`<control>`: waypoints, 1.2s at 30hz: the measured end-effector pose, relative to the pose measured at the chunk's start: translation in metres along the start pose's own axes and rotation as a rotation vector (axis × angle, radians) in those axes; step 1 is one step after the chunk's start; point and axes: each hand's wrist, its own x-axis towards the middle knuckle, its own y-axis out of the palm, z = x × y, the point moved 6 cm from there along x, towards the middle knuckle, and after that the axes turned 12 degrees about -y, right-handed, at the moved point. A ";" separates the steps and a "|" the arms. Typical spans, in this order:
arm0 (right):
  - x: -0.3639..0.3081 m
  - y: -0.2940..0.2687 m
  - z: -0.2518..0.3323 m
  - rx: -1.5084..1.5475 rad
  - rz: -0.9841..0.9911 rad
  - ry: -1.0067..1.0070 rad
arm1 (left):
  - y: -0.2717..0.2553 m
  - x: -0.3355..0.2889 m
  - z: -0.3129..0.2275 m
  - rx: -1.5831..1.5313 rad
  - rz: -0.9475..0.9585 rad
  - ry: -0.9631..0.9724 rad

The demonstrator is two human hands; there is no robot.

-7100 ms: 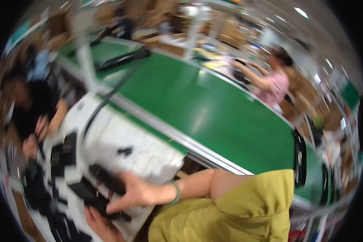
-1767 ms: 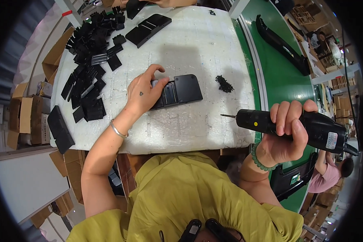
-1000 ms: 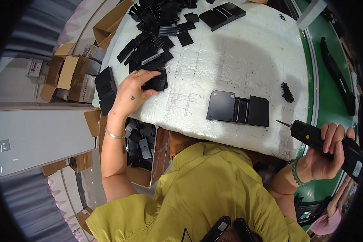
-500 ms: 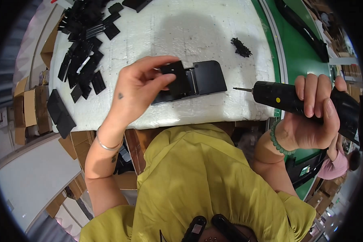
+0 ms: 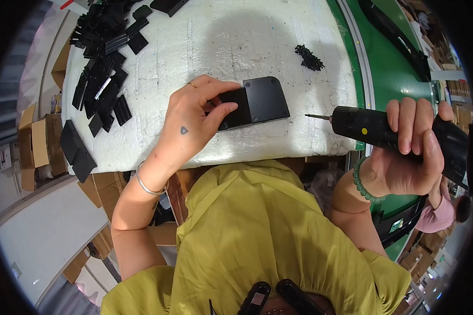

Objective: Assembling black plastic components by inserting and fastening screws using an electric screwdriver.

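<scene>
On the white foam-topped table lies a black plastic housing (image 5: 268,98) with a rounded corner. A flat black cover plate (image 5: 240,106) sits on its left part, flush or nearly so. My left hand (image 5: 194,109) pinches this plate between thumb and fingers, partly hiding it and the housing's left end. Off to the right, my right hand (image 5: 411,144) wraps round a black electric screwdriver (image 5: 355,124) held sideways. Its thin bit points left toward the housing, apart from it. A small heap of black screws (image 5: 308,58) rests farther back.
Many black plastic parts (image 5: 105,79) are piled at the left and far left. Two dark plates (image 5: 78,149) overhang the table's left edge. A green surface (image 5: 386,63) with a long black part runs along the right. Someone in a pink sleeve (image 5: 436,215) is at far right.
My left hand has lowered the cover plate onto the housing, covering the open slot seen before. The housing has shifted slightly left. The screwdriver has hardly moved.
</scene>
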 end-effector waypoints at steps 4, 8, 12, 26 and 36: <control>0.001 0.001 -0.001 0.005 0.005 0.014 | -0.002 -0.003 -0.005 0.054 -0.054 0.047; 0.001 0.010 -0.002 -0.021 -0.036 0.032 | -0.013 0.000 -0.008 0.270 -0.221 0.244; 0.004 0.030 -0.009 0.055 0.063 0.044 | -0.009 0.006 0.002 0.394 -0.085 0.019; -0.003 0.097 -0.075 -0.285 0.331 0.094 | 0.008 0.016 0.026 0.203 0.146 -0.133; -0.009 0.110 -0.094 -0.291 0.435 0.143 | 0.007 0.013 0.024 0.214 0.142 -0.150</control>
